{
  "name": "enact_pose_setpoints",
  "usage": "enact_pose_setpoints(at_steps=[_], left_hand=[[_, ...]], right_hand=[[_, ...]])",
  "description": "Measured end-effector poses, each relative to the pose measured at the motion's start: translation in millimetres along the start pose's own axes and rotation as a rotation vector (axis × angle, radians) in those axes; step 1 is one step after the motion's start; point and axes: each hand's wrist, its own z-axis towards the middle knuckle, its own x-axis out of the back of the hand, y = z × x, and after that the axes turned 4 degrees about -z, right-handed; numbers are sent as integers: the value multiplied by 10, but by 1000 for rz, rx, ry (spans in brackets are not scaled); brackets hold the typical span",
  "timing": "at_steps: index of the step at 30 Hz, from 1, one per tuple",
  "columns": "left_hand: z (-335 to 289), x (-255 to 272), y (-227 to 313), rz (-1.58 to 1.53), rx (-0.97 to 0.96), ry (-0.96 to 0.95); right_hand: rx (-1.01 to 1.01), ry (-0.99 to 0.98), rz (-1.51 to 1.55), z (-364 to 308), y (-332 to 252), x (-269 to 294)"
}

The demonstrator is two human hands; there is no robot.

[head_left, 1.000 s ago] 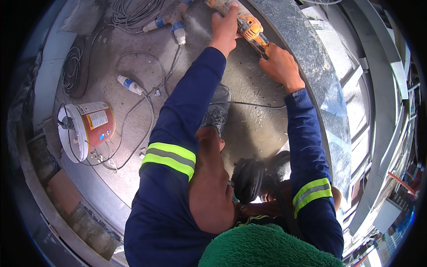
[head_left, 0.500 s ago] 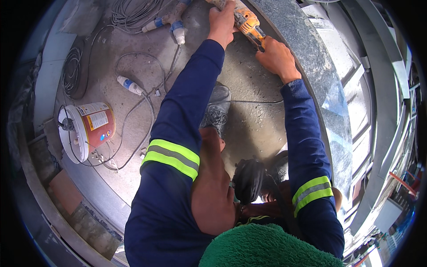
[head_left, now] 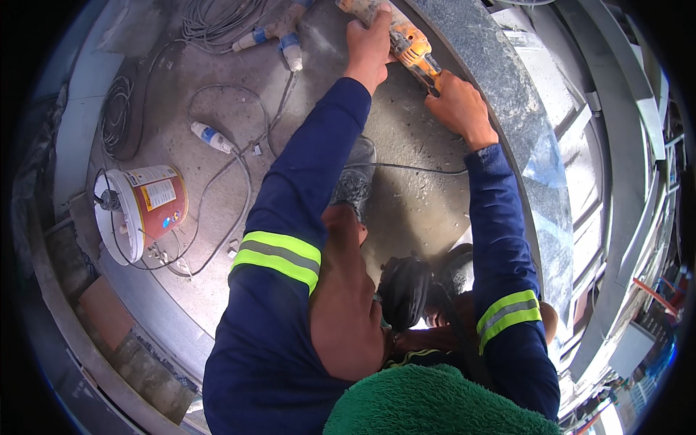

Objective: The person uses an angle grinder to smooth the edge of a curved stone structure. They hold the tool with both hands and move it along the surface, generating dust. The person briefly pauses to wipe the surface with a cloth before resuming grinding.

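Observation:
Both of my hands are on a dusty orange angle grinder (head_left: pixel 413 48) at the top of the view. My left hand (head_left: pixel 369 51) is wrapped round its front part, and my right hand (head_left: pixel 460 109) grips the rear handle. The tool lies beside the curved edge of a grey stone slab (head_left: pixel 500 80). Its front end is partly cut off by the frame, so the disc is not visible. A thin dark cable (head_left: pixel 413 169) crosses the floor below my hands, near my shoe (head_left: pixel 355 170).
To the left, a red-and-white bucket (head_left: pixel 156 199) lies on its side. Blue-and-white plug connectors (head_left: pixel 212 136) and coiled cables (head_left: pixel 217 25) spread over the dusty concrete floor (head_left: pixel 239 167). Pale metal framing (head_left: pixel 631 145) runs beyond the slab on the right.
Both hands and the grinder have shifted slightly toward me and to the right. The grip on the tool looks the same.

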Motion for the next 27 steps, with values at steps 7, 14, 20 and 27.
enact_pose_setpoints(at_steps=[7, 14, 20, 27], left_hand=[[-163, 26, 133, -330, 154, -103], [-292, 25, 554, -875, 397, 34], [-205, 79, 630, -881, 411, 16], [-77, 71, 608, -659, 546, 64]], right_hand=[[-1, -21, -14, -116, 24, 32], [-2, -21, -23, -208, 54, 51], [11, -15, 6, -121, 49, 57], [8, -11, 30, 52, -5, 46]])
